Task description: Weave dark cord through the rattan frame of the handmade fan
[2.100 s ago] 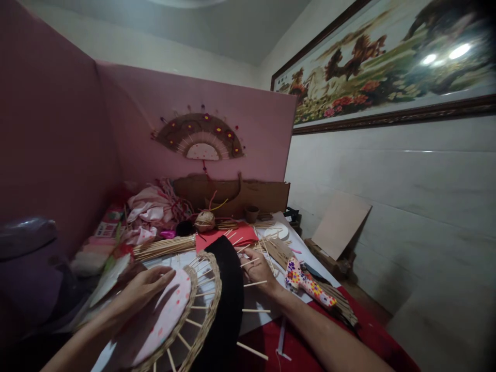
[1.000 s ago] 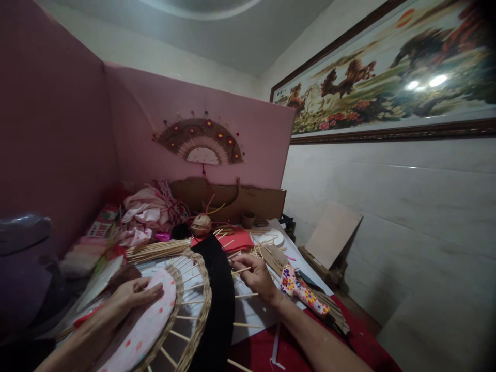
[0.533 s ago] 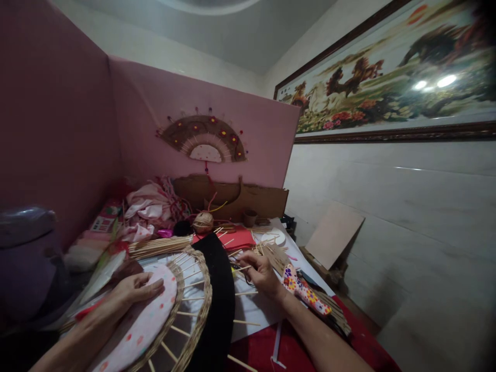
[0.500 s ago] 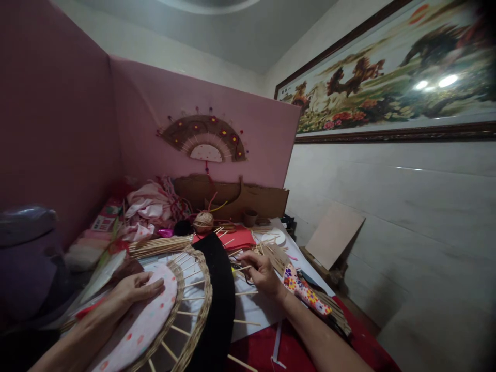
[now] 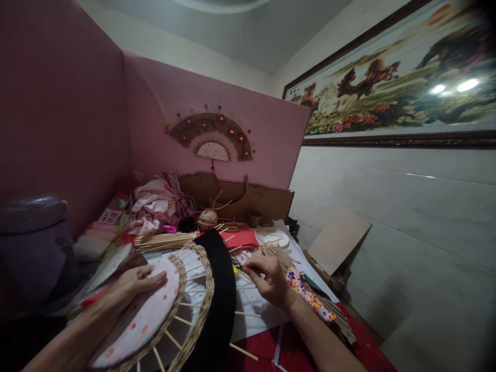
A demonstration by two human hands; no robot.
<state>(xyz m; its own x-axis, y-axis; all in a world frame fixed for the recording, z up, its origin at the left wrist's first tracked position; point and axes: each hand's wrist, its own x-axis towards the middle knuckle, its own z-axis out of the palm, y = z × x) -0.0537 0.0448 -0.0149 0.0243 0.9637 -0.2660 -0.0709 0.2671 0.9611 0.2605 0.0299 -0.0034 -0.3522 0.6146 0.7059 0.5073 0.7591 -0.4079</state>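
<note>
My left hand [image 5: 141,284] grips the white, dotted, half-round base [image 5: 149,318] of a handmade fan, thumb on top and the other fingers hidden beneath. Thin wooden sticks spread from the base through a braided straw band [image 5: 207,281] and a wide black band [image 5: 221,305]. Beyond the black edge, the bare stick ends [image 5: 248,313] stick out to the right. Just past that edge, my right hand [image 5: 267,279] is closed in a pinch. A thin dark strand [image 5: 238,265] shows at its fingertips, close to the upper stick ends; its far end is unclear.
A finished fan [image 5: 213,134] hangs on the pink panel. Behind my hands lie a bundle of sticks [image 5: 163,242], a twine ball [image 5: 207,219], red sheets [image 5: 242,237] and a white tape roll [image 5: 281,238]. Flowered fabric [image 5: 310,294] lies beside my right wrist.
My right hand has moved slightly right, and its grip has turned; the dark loop seen under it no longer shows. My left hand keeps its hold on the fan. The whole view has shifted slightly.
</note>
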